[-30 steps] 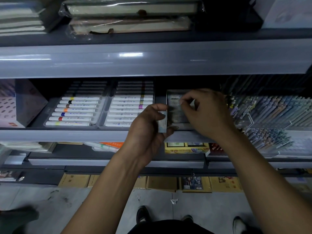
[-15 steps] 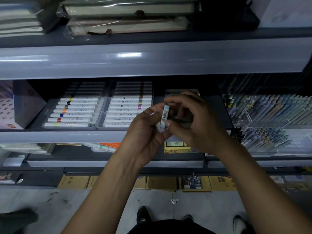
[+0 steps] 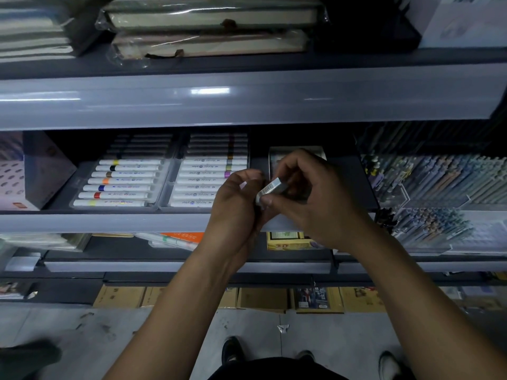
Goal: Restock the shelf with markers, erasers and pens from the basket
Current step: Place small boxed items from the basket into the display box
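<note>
A small wrapped eraser [image 3: 270, 188] with a barcode sits between both hands in front of the middle shelf [image 3: 109, 222]. My right hand [image 3: 315, 196] pinches it with thumb and fingers. My left hand [image 3: 236, 207] is curled beside it, fingertips at its lower end; what else it holds is hidden. Behind the hands an open eraser box [image 3: 296, 153] stands on the shelf, mostly covered. Two clear trays of white markers [image 3: 126, 182] with coloured bands lie to the left. Racks of pens [image 3: 439, 185] fill the right side.
The upper shelf carries wrapped notebooks [image 3: 208, 31]. A patterned box [image 3: 16, 174] stands at the far left of the middle shelf. Lower shelves hold flat packs and a yellow box [image 3: 288, 241]. Cartons line the floor, and my shoes [image 3: 233, 349] show below.
My right hand left the box on the shelf and came to the left hand, taking the eraser. The eraser has tilted from upright to slanting between the two hands.
</note>
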A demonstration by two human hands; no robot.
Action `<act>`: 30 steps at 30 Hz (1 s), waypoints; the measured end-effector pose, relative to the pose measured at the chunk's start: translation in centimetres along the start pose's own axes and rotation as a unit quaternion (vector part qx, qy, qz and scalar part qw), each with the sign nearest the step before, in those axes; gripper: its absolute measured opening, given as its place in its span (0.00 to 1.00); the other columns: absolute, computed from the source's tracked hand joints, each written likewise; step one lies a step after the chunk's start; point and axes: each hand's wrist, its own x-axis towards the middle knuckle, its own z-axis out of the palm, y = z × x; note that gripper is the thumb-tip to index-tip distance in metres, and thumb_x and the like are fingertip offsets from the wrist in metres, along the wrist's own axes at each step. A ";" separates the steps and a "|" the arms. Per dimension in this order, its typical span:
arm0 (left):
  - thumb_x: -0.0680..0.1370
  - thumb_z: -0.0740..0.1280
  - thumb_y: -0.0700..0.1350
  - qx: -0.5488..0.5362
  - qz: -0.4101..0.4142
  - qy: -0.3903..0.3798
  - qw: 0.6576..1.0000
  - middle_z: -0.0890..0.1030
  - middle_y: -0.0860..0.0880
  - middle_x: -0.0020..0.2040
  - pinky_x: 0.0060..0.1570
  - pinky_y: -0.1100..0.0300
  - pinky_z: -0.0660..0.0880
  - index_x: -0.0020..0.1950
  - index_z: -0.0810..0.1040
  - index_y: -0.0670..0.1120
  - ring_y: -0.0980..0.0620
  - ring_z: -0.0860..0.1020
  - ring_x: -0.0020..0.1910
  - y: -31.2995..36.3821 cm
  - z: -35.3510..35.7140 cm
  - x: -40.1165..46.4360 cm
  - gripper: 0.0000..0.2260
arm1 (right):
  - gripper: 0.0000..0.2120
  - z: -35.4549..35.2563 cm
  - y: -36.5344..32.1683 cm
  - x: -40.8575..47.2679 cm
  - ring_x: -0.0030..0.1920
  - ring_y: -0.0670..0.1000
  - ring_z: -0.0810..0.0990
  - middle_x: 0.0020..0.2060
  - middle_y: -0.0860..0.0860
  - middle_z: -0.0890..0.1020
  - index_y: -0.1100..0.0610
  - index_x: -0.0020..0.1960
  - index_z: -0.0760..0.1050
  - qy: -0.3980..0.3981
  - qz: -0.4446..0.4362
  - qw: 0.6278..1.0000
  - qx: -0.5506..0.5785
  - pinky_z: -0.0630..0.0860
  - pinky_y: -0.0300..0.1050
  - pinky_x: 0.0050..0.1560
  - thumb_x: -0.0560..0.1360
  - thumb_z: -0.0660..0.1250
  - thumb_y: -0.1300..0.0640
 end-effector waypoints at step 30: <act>0.80 0.71 0.41 0.533 0.226 -0.003 0.815 0.86 0.54 0.47 0.38 0.75 0.68 0.48 0.84 0.54 0.65 0.78 0.44 -2.3 -2.2 0.7 0.08 | 0.07 -0.4 4.4 4.8 0.44 0.56 0.85 0.42 0.47 0.87 0.47 0.45 0.87 0.043 0.124 0.924 -0.358 0.76 0.42 0.40 0.77 0.70 0.53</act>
